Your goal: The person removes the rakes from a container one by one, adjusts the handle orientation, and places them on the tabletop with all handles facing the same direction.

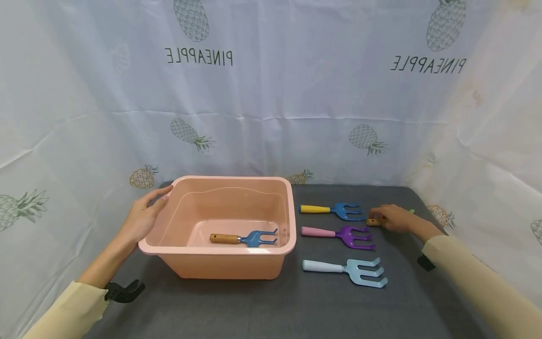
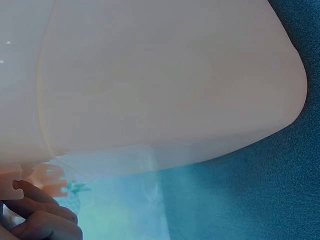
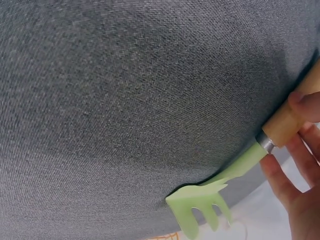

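Observation:
At the left end of a peach plastic basin (image 1: pixel 228 266), my left hand (image 1: pixel 145 217) holds the rim, with the thumb over the edge. The left wrist view shows its curled fingers (image 2: pixel 47 220) by the basin's outer wall. A hand fork with a wooden handle and blue tines (image 1: pixel 254 238) lies inside the basin. Over at the far right, my right hand (image 1: pixel 395 218) grips the wooden handle (image 3: pixel 285 125) of a light green hand fork (image 3: pixel 240 165). Its green tines point away from the basin, low over the grey cloth, mostly hidden by the hand in the head view.
Between basin and right hand lie three hand forks: a blue one with a yellow handle (image 1: pixel 315 209), a purple one with a pink handle (image 1: pixel 318 232) and a pale blue one (image 1: pixel 323 267). A pineapple-print curtain (image 1: pixel 271 94) encloses the grey-covered table (image 1: pixel 254 310).

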A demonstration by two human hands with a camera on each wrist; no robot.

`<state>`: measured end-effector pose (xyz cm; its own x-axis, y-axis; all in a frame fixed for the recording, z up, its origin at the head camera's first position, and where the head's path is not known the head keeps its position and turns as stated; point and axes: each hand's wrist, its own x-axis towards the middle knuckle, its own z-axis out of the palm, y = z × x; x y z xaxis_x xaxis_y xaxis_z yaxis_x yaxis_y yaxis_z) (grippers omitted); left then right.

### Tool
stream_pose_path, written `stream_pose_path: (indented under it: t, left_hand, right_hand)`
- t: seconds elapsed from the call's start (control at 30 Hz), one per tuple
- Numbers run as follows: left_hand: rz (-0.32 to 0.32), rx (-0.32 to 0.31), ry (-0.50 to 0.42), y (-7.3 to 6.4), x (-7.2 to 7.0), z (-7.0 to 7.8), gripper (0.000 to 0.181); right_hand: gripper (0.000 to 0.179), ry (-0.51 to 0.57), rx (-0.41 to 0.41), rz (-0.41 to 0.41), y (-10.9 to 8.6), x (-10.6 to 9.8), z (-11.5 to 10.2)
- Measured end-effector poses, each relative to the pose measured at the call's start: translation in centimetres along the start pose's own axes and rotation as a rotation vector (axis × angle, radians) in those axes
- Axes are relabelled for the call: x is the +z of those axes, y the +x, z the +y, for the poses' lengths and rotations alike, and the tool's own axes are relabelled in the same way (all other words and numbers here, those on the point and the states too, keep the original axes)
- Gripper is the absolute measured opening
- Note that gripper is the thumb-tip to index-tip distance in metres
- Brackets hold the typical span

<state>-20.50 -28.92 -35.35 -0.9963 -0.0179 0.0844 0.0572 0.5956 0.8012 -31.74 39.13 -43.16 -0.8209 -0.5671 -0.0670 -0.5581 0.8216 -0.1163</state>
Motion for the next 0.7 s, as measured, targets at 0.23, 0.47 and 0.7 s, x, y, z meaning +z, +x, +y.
stream_pose_path:
  t: [0.23,0.47,0.7]
  left_hand:
    - [0.001,0.005,0.0,0.0,-0.1,0.0,0.058]
    - [-0.002,0.005,-0.01,-0.1,-0.1,0.0,0.058]
    - [0.01,0.024,0.002,-0.1,-0.2,0.1,0.058]
  right_hand:
    - [0.033,-0.011,0.008,-0.011,0.1,0.1,0.4]
    - [0.035,0.005,0.031,-0.057,0.2,-0.7,0.2]
    - [0.035,0.087,0.036,-0.081,0.2,-3.1,-0.8]
